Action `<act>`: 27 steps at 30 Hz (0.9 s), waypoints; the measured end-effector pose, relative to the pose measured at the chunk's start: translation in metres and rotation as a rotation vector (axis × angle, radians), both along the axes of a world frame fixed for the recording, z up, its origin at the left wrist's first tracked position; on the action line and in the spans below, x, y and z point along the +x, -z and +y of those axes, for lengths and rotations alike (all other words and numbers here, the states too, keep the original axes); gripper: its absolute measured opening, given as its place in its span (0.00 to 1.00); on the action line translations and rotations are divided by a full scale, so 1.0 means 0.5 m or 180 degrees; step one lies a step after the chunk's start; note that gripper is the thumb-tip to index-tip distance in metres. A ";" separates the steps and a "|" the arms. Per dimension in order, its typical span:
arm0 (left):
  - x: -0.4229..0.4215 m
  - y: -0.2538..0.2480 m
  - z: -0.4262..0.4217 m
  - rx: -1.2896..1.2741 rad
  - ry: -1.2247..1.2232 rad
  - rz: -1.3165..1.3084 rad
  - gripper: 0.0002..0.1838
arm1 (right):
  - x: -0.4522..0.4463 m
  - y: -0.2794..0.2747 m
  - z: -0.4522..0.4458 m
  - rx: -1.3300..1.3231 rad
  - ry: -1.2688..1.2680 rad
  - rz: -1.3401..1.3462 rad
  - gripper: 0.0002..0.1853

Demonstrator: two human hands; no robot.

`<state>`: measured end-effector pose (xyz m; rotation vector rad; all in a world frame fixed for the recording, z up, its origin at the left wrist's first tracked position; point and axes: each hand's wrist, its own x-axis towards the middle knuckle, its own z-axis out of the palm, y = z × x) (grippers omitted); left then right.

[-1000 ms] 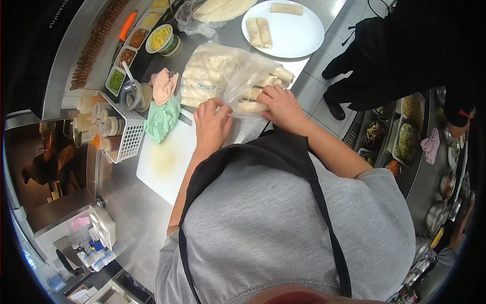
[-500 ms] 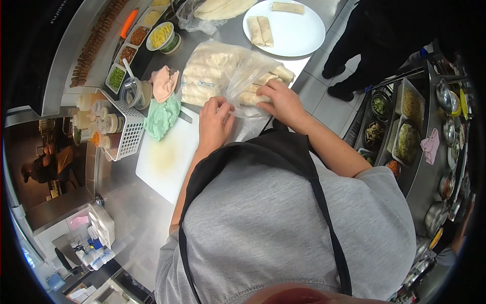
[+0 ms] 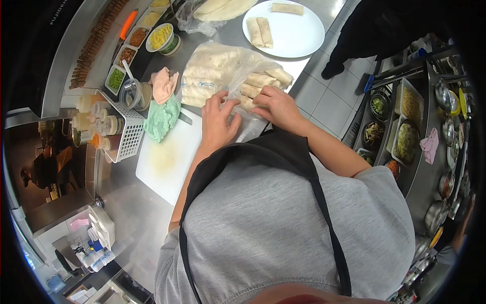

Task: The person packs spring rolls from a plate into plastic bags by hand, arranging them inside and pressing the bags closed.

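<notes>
A clear plastic bag [image 3: 215, 61] of pale rolled flatbreads lies on the steel counter, its mouth towards the right. Several rolls [image 3: 260, 81] show uncovered at that mouth. My left hand [image 3: 217, 121] is at the bag's near edge, fingers bent and apart, thumb away from the index finger, fingertips by the film. Bent around the near end of the lowest exposed roll is my right hand [image 3: 281, 109]; its fingertips are partly hidden against the roll and film. Beyond the bag, a white oval plate [image 3: 298, 38] carries three short rolls.
A white cutting board [image 3: 167, 157] lies left of my left arm, with green [image 3: 162, 119] and pink cloths [image 3: 164, 86] above it. A white basket [image 3: 130, 134] of bottles stands farther left. Flatbreads [image 3: 223, 9] lie at the back. A person in dark clothes [image 3: 374, 30] stands at right.
My right hand has drawn back a little towards me, and more of the rolls shows. The left hand's fingers have spread. The person at right has shifted position.
</notes>
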<state>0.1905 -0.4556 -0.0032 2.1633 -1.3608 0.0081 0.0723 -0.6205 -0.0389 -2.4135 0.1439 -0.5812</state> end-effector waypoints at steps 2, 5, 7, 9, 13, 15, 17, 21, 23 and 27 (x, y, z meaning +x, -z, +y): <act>0.001 -0.007 -0.003 -0.0037 0.0083 -0.0133 0.16 | 0.004 -0.005 -0.016 0.0303 0.0236 -0.0073 0.09; -0.002 -0.023 -0.012 -0.0373 0.0051 0.0328 0.16 | 0.022 -0.042 -0.107 0.0743 0.0973 -0.0422 0.07; -0.008 -0.039 -0.018 -0.0494 -0.0097 0.0264 0.14 | 0.059 -0.050 -0.217 0.0282 0.1366 -0.0794 0.09; -0.013 -0.030 -0.029 -0.0622 -0.0022 -0.0169 0.14 | 0.108 -0.045 -0.322 -0.0176 0.1628 -0.0913 0.11; -0.026 -0.011 -0.082 -0.0391 0.0707 -0.0148 0.15 | 0.207 -0.013 -0.465 -0.1333 0.1726 -0.0422 0.15; -0.012 -0.007 -0.099 -0.0020 0.0477 -0.0457 0.17 | 0.231 -0.041 -0.456 -0.0742 0.1339 0.0326 0.18; 0.010 0.009 -0.108 0.0597 -0.0222 -0.0654 0.19 | 0.227 -0.061 -0.409 -0.0152 0.0959 0.1085 0.22; 0.033 0.011 -0.119 0.0697 0.0005 -0.0676 0.20 | 0.116 -0.035 -0.285 0.0731 -0.0218 0.1030 0.38; 0.033 0.013 -0.137 0.0334 0.0541 -0.0816 0.21 | 0.057 -0.023 -0.227 0.0696 -0.0108 0.0621 0.43; 0.035 0.042 -0.170 0.0437 0.0778 -0.0684 0.23 | 0.007 0.011 -0.186 0.0503 -0.0101 0.0312 0.44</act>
